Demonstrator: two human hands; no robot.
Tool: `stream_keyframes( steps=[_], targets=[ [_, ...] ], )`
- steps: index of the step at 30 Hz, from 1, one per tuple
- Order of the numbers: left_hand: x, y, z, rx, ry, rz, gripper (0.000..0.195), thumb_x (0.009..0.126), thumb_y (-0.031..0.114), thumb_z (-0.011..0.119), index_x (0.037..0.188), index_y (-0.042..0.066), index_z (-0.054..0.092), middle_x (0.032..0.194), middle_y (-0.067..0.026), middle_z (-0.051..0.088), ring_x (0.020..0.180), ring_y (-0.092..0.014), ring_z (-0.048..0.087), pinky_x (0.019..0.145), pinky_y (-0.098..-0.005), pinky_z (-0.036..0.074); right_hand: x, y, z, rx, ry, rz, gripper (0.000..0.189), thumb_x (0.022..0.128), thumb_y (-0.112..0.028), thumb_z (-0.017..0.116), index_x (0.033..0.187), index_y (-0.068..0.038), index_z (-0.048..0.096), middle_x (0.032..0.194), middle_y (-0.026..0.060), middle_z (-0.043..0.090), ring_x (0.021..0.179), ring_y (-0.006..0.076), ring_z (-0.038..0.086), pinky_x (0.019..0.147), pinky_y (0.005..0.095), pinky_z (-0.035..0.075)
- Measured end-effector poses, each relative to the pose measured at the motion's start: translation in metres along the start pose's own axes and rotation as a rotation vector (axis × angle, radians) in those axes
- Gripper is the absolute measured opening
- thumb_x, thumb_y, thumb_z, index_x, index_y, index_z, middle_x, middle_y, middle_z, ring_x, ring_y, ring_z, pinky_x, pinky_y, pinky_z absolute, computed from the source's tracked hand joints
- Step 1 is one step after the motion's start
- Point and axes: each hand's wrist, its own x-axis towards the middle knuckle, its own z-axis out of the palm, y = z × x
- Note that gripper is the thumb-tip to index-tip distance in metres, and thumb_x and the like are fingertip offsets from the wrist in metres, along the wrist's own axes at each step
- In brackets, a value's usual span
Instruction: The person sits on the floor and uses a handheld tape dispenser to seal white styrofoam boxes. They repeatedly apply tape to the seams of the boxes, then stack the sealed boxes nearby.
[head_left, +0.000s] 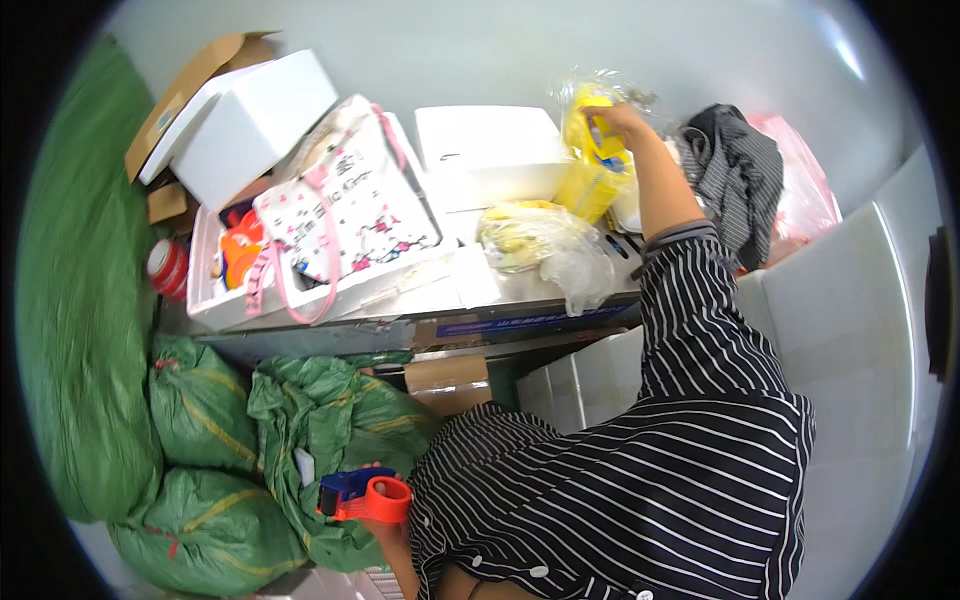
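Note:
My left hand (386, 525) is low at the left of my body. It grips a red and blue hand-held tape dispenser (365, 495) with a red ring-shaped hub. At the back of the counter, my right hand (619, 124) has its fingers over a yellow roll (600, 131) at the top of a stack in clear plastic wrap; the fingertips are partly hidden. More yellow rolls (592, 191) lie below it in the stack. In front of the stack is a clear plastic bag (525, 240) with yellow contents. A white foam box (491, 150) stands just left of the rolls.
Bags and foam boxes crowd the metal counter (517, 289). A printed tote bag (352, 210) with pink straps lies on a foam tray (217, 311). Dark striped cloth (735, 172) is at right. Green woven sacks (217, 525) and a cardboard box (448, 382) sit below.

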Motion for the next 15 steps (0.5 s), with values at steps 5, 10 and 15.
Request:
stream_keyframes(
  steps=[5, 10, 15],
  targets=[
    [-0.007, -0.007, -0.031, -0.264, 0.021, -0.035, 0.072, 0.089, 0.023, 0.074, 0.147, 0.019, 0.033, 0.145, -0.0068, 0.046, 0.135, -0.033, 0.045, 0.095, -0.0621, 0.049, -0.154, -0.041, 0.084, 0.533, 0.124, -0.335, 0.041, 0.086, -0.033, 0.073, 0.112, -0.002, 0.065, 0.095, 0.0089, 0.064, 0.083, 0.0227, 0.063, 0.074, 0.0384, 0.051],
    [-0.003, 0.065, 0.010, -0.289, -0.097, 0.113, 0.057, 0.087, 0.012, 0.074, 0.136, 0.012, 0.045, 0.124, -0.0116, 0.058, 0.116, -0.031, 0.060, 0.087, -0.0528, 0.057, -0.297, 0.002, 0.173, 0.630, -0.733, -0.736, 0.043, 0.075, -0.026, 0.082, 0.108, -0.004, 0.062, 0.095, 0.0081, 0.065, 0.092, 0.0186, 0.063, 0.083, 0.0341, 0.051],
    [-0.017, 0.066, -0.019, -0.113, -0.037, 0.153, 0.057, 0.086, 0.019, 0.077, 0.133, 0.010, 0.047, 0.110, -0.0073, 0.063, 0.097, -0.020, 0.066, 0.078, -0.0371, 0.058, -0.460, 0.005, 0.292, 0.196, -1.348, -0.408, 0.066, 0.070, -0.022, 0.088, 0.123, -0.002, 0.056, 0.105, 0.0051, 0.063, 0.098, 0.0163, 0.060, 0.089, 0.0318, 0.049]
  ],
)
